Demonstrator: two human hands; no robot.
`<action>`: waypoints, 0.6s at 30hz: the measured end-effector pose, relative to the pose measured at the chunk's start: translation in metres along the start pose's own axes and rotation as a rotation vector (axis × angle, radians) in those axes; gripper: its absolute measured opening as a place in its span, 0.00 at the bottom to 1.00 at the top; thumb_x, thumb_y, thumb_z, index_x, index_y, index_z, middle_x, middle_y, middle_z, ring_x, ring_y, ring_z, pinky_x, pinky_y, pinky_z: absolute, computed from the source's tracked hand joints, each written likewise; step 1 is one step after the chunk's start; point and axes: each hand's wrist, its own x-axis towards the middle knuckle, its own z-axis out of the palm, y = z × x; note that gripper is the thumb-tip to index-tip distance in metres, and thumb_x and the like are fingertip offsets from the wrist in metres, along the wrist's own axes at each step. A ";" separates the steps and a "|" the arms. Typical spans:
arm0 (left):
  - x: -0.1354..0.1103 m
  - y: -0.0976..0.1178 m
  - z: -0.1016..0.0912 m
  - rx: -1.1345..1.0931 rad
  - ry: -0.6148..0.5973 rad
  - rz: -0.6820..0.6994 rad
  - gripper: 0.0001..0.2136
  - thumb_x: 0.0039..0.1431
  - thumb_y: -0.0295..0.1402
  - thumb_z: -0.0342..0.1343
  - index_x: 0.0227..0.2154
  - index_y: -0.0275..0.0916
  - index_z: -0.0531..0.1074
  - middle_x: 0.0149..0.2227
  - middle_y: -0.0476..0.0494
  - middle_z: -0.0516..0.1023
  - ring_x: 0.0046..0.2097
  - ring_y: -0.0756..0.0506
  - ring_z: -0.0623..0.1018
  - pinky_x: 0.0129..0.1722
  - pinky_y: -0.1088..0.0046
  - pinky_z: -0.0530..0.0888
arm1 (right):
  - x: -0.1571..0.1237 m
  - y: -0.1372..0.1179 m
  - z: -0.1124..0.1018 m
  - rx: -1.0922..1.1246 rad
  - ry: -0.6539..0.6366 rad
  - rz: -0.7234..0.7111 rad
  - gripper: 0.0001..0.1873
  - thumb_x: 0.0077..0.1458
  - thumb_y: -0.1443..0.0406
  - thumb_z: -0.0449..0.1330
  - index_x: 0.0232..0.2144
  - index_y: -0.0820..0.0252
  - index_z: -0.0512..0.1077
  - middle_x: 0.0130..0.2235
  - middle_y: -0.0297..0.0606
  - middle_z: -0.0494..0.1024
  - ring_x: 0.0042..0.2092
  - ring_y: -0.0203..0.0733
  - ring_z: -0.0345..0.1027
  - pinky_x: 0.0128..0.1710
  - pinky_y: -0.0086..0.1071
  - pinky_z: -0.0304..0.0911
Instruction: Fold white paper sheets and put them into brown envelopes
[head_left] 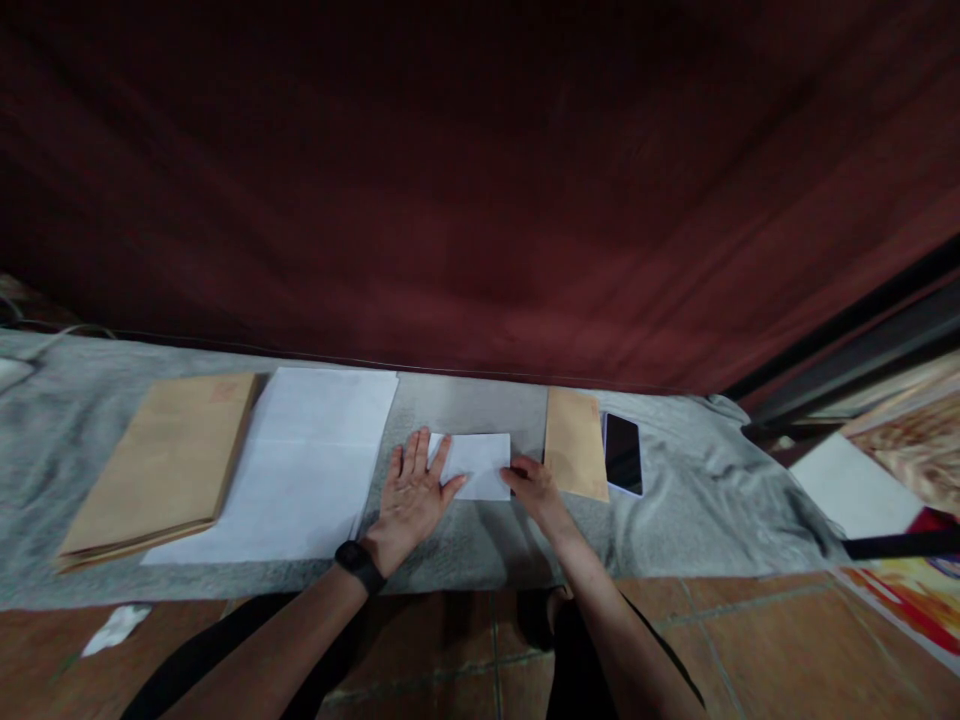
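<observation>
A small folded sheet of white paper lies on the grey cloth in front of me. My left hand rests flat on its left end, fingers spread. At the right edge, my right hand has its fingers curled together and pinches the paper. Right of that hand lies a brown envelope, with a dark-screened phone beside it. To the left of my left hand is a stack of large white sheets, and a thick pile of brown envelopes partly covers its left side.
The grey cloth covers a long, narrow surface with a dark red wall or curtain behind it. A crumpled white scrap lies on the tiled floor. A white cable shows at far left.
</observation>
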 end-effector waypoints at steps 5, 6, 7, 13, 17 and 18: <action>0.017 -0.009 -0.007 -0.299 0.083 -0.050 0.34 0.68 0.46 0.47 0.70 0.32 0.52 0.67 0.24 0.63 0.68 0.32 0.65 0.65 0.50 0.63 | 0.006 -0.004 -0.001 0.187 -0.043 0.050 0.08 0.45 0.59 0.59 0.26 0.57 0.71 0.23 0.29 0.72 0.25 0.36 0.66 0.23 0.27 0.61; 0.022 -0.012 -0.009 -0.410 0.099 -0.085 0.35 0.67 0.44 0.48 0.71 0.30 0.48 0.64 0.24 0.67 0.65 0.33 0.69 0.62 0.52 0.67 | 0.008 -0.005 -0.001 0.201 -0.033 0.051 0.08 0.45 0.59 0.59 0.26 0.57 0.71 0.23 0.29 0.72 0.25 0.36 0.65 0.23 0.26 0.61; 0.026 -0.015 -0.011 -0.530 0.104 -0.130 0.37 0.66 0.43 0.49 0.71 0.29 0.45 0.61 0.25 0.71 0.61 0.35 0.74 0.59 0.55 0.70 | 0.009 -0.006 -0.002 0.215 -0.022 0.051 0.08 0.44 0.59 0.59 0.26 0.57 0.70 0.23 0.29 0.72 0.26 0.36 0.65 0.23 0.26 0.61; 0.040 -0.022 -0.020 -1.169 -0.107 -0.408 0.34 0.51 0.45 0.61 0.59 0.32 0.68 0.32 0.44 0.82 0.33 0.42 0.80 0.34 0.67 0.75 | 0.013 -0.013 -0.007 0.281 0.029 0.061 0.13 0.42 0.54 0.60 0.26 0.55 0.67 0.24 0.29 0.71 0.26 0.37 0.66 0.22 0.29 0.67; 0.039 -0.020 -0.024 -1.343 -0.179 -0.431 0.16 0.43 0.48 0.65 0.26 0.39 0.76 0.23 0.50 0.76 0.26 0.48 0.73 0.25 0.74 0.67 | 0.012 -0.016 -0.006 0.294 0.055 0.064 0.16 0.41 0.51 0.61 0.27 0.55 0.66 0.25 0.29 0.71 0.28 0.39 0.68 0.22 0.31 0.69; 0.038 -0.019 -0.025 -1.342 -0.169 -0.439 0.16 0.42 0.48 0.65 0.23 0.40 0.74 0.21 0.52 0.74 0.25 0.49 0.71 0.23 0.75 0.65 | 0.012 -0.017 -0.005 0.293 0.061 0.063 0.16 0.41 0.51 0.61 0.27 0.55 0.66 0.26 0.29 0.71 0.29 0.39 0.69 0.22 0.31 0.70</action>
